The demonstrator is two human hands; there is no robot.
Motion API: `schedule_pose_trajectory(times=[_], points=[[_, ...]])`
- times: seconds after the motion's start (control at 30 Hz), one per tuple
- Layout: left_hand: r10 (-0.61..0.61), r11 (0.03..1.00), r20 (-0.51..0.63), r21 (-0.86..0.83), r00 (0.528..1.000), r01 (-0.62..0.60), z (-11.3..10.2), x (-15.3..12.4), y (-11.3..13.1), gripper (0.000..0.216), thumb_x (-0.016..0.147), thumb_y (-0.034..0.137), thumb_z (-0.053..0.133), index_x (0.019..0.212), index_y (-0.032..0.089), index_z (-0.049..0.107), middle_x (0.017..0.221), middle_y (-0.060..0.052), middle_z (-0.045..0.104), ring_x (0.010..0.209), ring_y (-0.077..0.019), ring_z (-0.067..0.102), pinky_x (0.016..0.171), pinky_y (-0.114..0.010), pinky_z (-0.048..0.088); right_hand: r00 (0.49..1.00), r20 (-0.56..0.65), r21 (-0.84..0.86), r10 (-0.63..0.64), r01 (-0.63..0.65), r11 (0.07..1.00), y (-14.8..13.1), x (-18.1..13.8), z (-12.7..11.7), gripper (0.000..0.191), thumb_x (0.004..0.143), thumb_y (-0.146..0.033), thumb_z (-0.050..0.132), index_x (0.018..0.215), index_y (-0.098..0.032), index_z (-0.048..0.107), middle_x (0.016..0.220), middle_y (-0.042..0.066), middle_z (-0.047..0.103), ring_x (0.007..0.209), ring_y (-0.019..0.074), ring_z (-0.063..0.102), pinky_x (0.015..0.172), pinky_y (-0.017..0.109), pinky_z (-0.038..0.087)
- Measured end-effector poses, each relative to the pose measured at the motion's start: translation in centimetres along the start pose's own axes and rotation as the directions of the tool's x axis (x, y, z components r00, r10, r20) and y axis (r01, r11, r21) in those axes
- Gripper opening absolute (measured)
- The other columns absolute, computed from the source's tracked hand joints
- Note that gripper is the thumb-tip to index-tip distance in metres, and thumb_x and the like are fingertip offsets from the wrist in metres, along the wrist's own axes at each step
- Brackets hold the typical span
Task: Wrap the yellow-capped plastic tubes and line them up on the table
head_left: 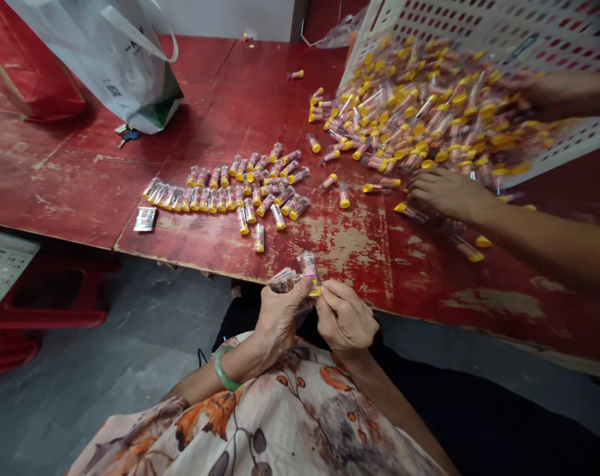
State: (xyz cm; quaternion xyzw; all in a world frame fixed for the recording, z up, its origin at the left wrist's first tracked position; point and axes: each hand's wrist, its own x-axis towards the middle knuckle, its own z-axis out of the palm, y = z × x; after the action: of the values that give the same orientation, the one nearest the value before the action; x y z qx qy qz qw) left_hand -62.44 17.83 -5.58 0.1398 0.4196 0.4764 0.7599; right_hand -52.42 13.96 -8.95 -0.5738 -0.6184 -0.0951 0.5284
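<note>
Close to the table's front edge, my left hand point(278, 314) is closed around a small stack of printed labels point(282, 280), its thumb pressing on a small clear tube with a yellow cap point(308, 266). A printed wrap shows on that tube. My right hand point(344, 318) pinches at the tube's lower right side, fingers closed; its exact hold is partly hidden. Beyond my hands on the table lie several wrapped yellow-capped tubes point(221, 196), some lined up in rows and some loose.
A white perforated basket point(572, 36) lies at the right with a heap of yellow-capped tubes point(419, 112) spilling from it. A co-worker's hands point(449, 192) reach into the heap. A silvery packet point(145, 219), keys point(128, 134) and bags point(126, 59) are at the left.
</note>
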Motion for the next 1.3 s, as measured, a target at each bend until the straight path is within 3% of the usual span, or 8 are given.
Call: schedule_pose_trajectory(times=[0.33, 0.47, 0.63, 0.83, 0.93, 1.03, 1.23, 1.3], points=[[0.052, 0.998, 0.008, 0.032, 0.999, -0.052, -0.1, 0.5, -0.4, 0.031, 0.054, 0.028, 0.085, 0.075, 0.014, 0.067, 0.07, 0.001, 0.064, 0.06, -0.0086, 0.057, 0.064, -0.023, 0.048, 0.997, -0.012, -0.033, -0.074, 0.074, 0.997, 0.0, -0.3, 0.7, 0.025, 0.078, -0.007, 0.061, 0.094, -0.026, 0.06, 0.088, 0.006, 0.07, 0.074, 0.0208, 0.069, 0.062, 0.031, 0.057], [0.124, 0.966, 0.054, 0.223, 0.991, -0.133, -0.5, 3.3, 0.8, 0.029, 0.058, 0.036, 0.082, 0.067, 0.013, 0.066, 0.062, 0.001, 0.061, 0.054, -0.0096, 0.052, 0.057, -0.023, 0.044, 0.977, 0.211, 0.155, -0.038, 0.005, 0.988, 2.7, 1.8, 1.1, 0.017, 0.079, -0.015, 0.062, 0.094, -0.024, 0.062, 0.089, 0.006, 0.068, 0.079, 0.0192, 0.066, 0.067, 0.032, 0.056], [0.281, 0.717, 0.135, 0.628, 0.95, -0.301, -1.1, 9.3, 2.9, 0.024, 0.052, 0.033, 0.084, 0.056, 0.017, 0.067, 0.053, -0.001, 0.06, 0.065, -0.0192, 0.057, 0.06, -0.025, 0.039, 0.868, 0.235, -0.184, 0.438, -0.403, 0.897, 11.0, 9.5, 3.3, 0.016, 0.079, -0.031, 0.059, 0.083, -0.017, 0.064, 0.094, 0.01, 0.064, 0.092, 0.0229, 0.059, 0.087, 0.041, 0.047], [0.557, 0.543, 0.133, 0.689, 0.82, -0.48, -1.1, 11.4, 5.1, 0.023, 0.064, 0.037, 0.076, 0.056, 0.019, 0.064, 0.056, -0.002, 0.058, 0.068, -0.0177, 0.057, 0.065, -0.025, 0.037, 0.771, 0.151, -0.171, 0.618, -0.596, 0.785, 16.3, 13.4, 7.6, 0.019, 0.064, -0.025, 0.067, 0.075, -0.013, 0.059, 0.095, 0.017, 0.058, 0.095, 0.0306, 0.055, 0.087, 0.048, 0.04], [0.515, 0.789, -0.039, 0.413, 0.856, -0.456, -0.8, 10.7, 6.7, 0.03, 0.07, 0.045, 0.069, 0.065, 0.017, 0.061, 0.054, 0.002, 0.054, 0.055, -0.0125, 0.053, 0.062, -0.026, 0.043, 0.735, 0.153, -0.02, 0.661, -0.666, 0.746, 16.0, 11.7, 6.5, 0.019, 0.07, -0.032, 0.06, 0.075, -0.014, 0.058, 0.086, 0.012, 0.057, 0.083, 0.0241, 0.056, 0.077, 0.042, 0.044], [0.207, 0.975, -0.05, 0.089, 0.977, -0.202, -0.8, 9.4, 7.5, 0.026, 0.069, 0.038, 0.07, 0.072, 0.014, 0.06, 0.058, 0.0, 0.058, 0.056, -0.0131, 0.058, 0.065, -0.03, 0.051, 0.702, 0.228, 0.171, 0.675, -0.712, 0.682, 13.9, 8.9, 3.8, 0.031, 0.074, -0.043, 0.049, 0.084, -0.015, 0.059, 0.079, 0.007, 0.055, 0.065, 0.0166, 0.052, 0.061, 0.034, 0.047], [0.034, 0.99, 0.211, 0.127, 0.977, -0.062, -1.3, 6.5, 5.7, 0.033, 0.056, 0.023, 0.082, 0.082, 0.012, 0.066, 0.074, -0.007, 0.07, 0.067, -0.0189, 0.067, 0.069, -0.033, 0.055, 0.62, 0.617, 0.644, 0.484, -0.752, 0.143, 5.1, 5.0, 2.2, 0.009, 0.066, -0.026, 0.054, 0.069, -0.017, 0.053, 0.074, 0.003, 0.053, 0.058, 0.0149, 0.053, 0.049, 0.031, 0.049], [0.076, 0.984, 0.184, 0.142, 0.98, -0.103, -1.2, 6.1, 5.1, 0.033, 0.054, 0.024, 0.084, 0.079, 0.013, 0.066, 0.073, -0.005, 0.07, 0.064, -0.017, 0.065, 0.066, -0.031, 0.054, 0.622, 0.633, 0.652, 0.461, -0.75, 0.116, 2.6, 4.9, 2.9, 0.009, 0.064, -0.023, 0.057, 0.064, -0.017, 0.05, 0.073, 0.003, 0.052, 0.062, 0.0163, 0.055, 0.049, 0.031, 0.05]])
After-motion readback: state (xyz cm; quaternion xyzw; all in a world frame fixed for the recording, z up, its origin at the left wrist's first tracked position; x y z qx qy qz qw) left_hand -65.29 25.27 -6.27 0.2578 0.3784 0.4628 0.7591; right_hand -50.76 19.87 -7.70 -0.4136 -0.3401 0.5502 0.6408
